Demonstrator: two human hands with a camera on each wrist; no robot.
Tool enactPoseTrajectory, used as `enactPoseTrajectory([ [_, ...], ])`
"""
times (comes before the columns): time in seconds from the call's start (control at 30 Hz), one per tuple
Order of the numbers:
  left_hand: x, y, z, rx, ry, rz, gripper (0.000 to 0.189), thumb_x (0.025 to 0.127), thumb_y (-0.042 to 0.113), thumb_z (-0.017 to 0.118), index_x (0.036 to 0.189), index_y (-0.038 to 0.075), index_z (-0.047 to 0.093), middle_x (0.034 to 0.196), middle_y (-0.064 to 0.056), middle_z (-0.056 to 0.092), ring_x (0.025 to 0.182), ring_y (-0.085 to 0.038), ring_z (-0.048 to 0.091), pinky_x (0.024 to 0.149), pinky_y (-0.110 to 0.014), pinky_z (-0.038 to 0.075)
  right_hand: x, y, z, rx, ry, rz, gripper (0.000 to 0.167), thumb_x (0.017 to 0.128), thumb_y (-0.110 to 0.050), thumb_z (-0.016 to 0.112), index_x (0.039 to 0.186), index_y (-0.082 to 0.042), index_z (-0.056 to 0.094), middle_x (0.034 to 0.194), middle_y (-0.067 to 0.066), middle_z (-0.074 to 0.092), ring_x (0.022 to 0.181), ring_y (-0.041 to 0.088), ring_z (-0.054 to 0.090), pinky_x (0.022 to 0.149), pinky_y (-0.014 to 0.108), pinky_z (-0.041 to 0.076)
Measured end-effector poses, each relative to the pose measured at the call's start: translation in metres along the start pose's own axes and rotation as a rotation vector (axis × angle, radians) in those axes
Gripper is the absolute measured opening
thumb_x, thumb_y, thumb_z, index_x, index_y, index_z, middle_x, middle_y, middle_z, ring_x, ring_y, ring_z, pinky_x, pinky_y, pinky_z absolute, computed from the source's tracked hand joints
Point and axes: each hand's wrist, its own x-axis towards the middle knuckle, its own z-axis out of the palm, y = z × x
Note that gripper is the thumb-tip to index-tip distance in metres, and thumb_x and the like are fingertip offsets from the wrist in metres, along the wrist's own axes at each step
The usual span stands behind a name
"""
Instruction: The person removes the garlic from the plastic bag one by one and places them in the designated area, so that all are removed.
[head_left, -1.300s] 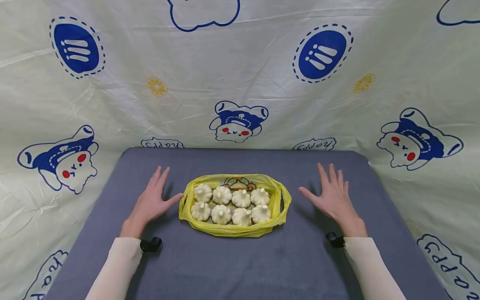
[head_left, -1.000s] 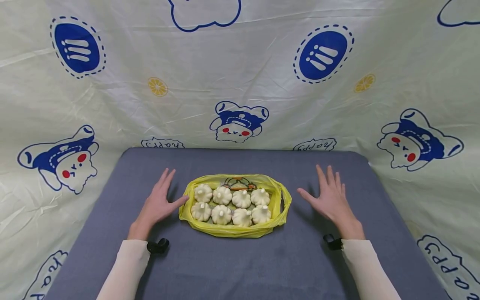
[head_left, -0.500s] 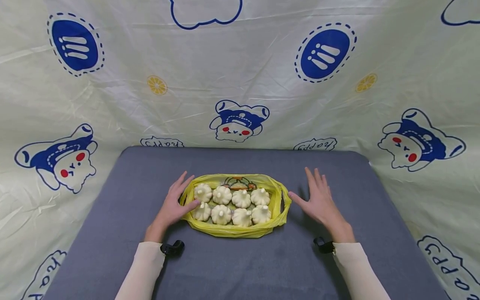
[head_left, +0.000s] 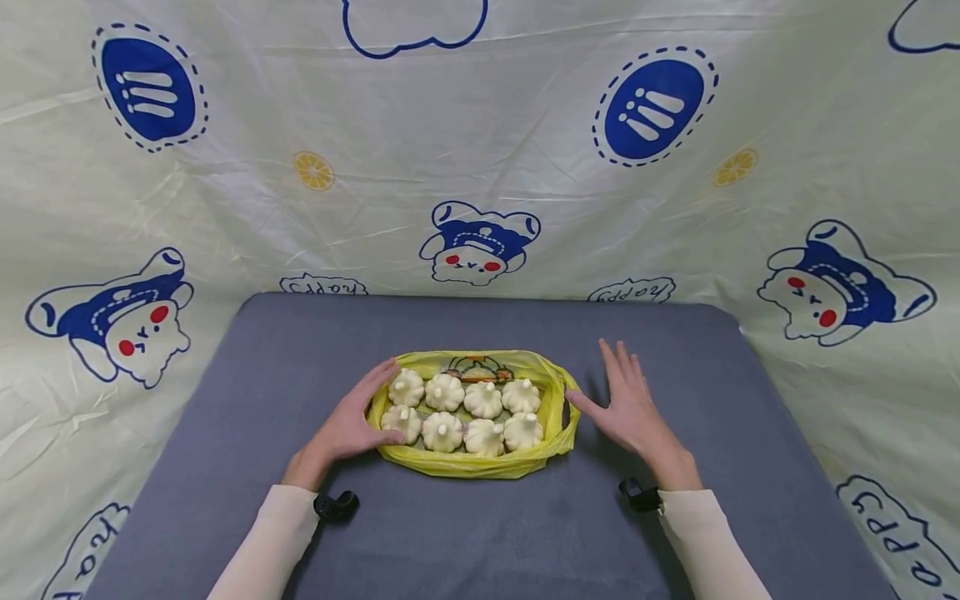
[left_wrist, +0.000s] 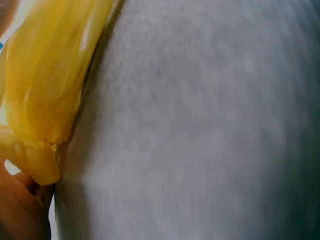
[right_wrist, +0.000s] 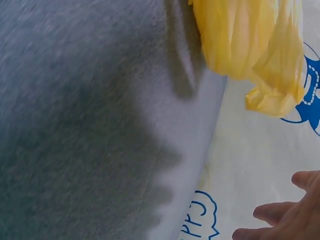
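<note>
A yellow plastic bag [head_left: 480, 467], its mouth rolled back, lies on the table with several white garlic bulbs [head_left: 443, 430] showing inside in two rows. My left hand [head_left: 356, 417] grips the bag's left end, thumb across the front left rim and fingers along the back left side. At the right end, my right hand [head_left: 636, 417] is spread, its thumb tip right at the bag's rim and the other fingers straight, pointing away. In the right wrist view, those fingers [right_wrist: 272, 212] stand apart from the yellow plastic [right_wrist: 235, 40].
A grey-blue cloth covers the table [head_left: 480, 542]. Behind and beside it hangs a pale curtain [head_left: 480, 125] printed with blue cartoon figures. Black straps with small cameras sit on both wrists, such as the left wrist camera [head_left: 337, 506].
Both hands have moved inward to the bag. My left hand has closed round its left end, pushing that edge in slightly; my right thumb has come up to the right rim.
</note>
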Motion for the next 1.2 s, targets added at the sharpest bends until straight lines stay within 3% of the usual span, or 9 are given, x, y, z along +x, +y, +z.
enactPoseTrajectory([
  [0.2,-0.002,-0.001,-0.001,0.014,-0.05,0.011,0.117,0.067,0.045,0.095,0.163,0.016,0.033,0.171,-0.01,0.023,0.156,-0.041,0.022,0.119,-0.069,0.025,0.004,-0.011,0.0,0.03,-0.006,-0.028,0.106,0.093,-0.069,0.059,0.167,-0.024,-0.001,0.173,0.017,-0.006,0.158,0.047,-0.004,0.117,0.078,0.012],
  [0.4,-0.003,-0.001,0.003,0.032,-0.081,-0.058,0.123,0.068,0.05,0.093,0.165,0.02,0.024,0.174,-0.005,0.011,0.157,-0.043,0.016,0.118,-0.073,0.021,0.009,-0.031,-0.007,0.089,-0.023,-0.105,0.107,0.092,-0.065,0.063,0.167,-0.028,-0.003,0.174,0.01,-0.01,0.159,0.042,-0.009,0.114,0.082,0.012],
  [0.63,-0.003,-0.001,0.004,0.036,-0.08,-0.114,0.124,0.067,0.05,0.093,0.166,0.025,0.022,0.175,-0.003,0.007,0.157,-0.042,0.015,0.118,-0.073,0.019,0.018,-0.067,-0.015,0.152,-0.1,-0.183,0.111,0.087,-0.064,0.071,0.166,-0.037,-0.002,0.174,0.001,-0.009,0.16,0.035,-0.01,0.113,0.082,0.013],
  [0.9,-0.004,0.0,0.003,0.027,-0.086,-0.13,0.124,0.068,0.048,0.092,0.166,0.025,0.02,0.175,-0.006,0.005,0.158,-0.042,0.012,0.118,-0.074,0.017,0.029,-0.105,-0.012,0.211,-0.203,-0.299,0.108,0.087,-0.059,0.074,0.164,-0.043,0.0,0.175,-0.002,-0.002,0.161,0.032,0.005,0.118,0.074,0.023],
  [1.2,-0.003,0.001,0.002,0.017,-0.093,-0.129,0.122,0.07,0.045,0.092,0.166,0.023,0.021,0.175,-0.011,0.004,0.157,-0.045,0.01,0.117,-0.075,0.016,0.048,-0.135,0.001,0.213,-0.319,-0.391,0.104,0.088,-0.062,0.072,0.164,-0.041,0.005,0.174,-0.005,0.009,0.16,0.025,0.015,0.122,0.063,0.027],
])
